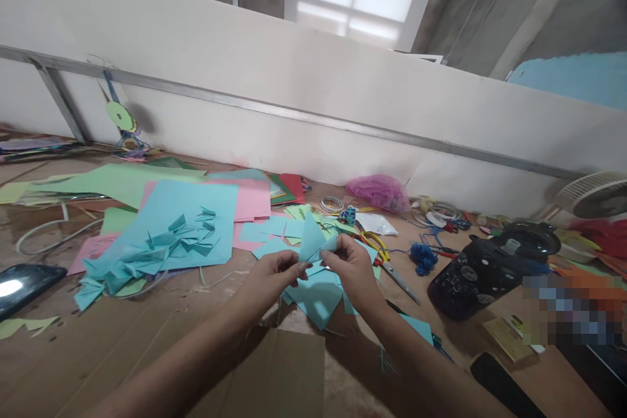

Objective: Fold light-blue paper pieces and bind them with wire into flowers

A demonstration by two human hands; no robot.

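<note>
Between my two hands is a small sheet of turquoise paper [312,239], partly folded to a pointed shape and held up off the table. My left hand [281,269] pinches its lower left edge between thumb and fingers. On the other side, my right hand [350,263] grips the right corner the same way. Beneath the hands lie loose turquoise paper pieces [319,304]. To the left, a cluster of folded turquoise paper shapes [169,243] rests on a larger turquoise sheet [206,199].
Yellow-handled scissors [399,279] lie right of my right hand, near blue yarn [423,258] and a black jug-like container [477,274]. Pink sheets [253,197] and green sheets [122,184] spread at left. A phone [29,287] sits at the left edge; a white partition [245,137] stands behind.
</note>
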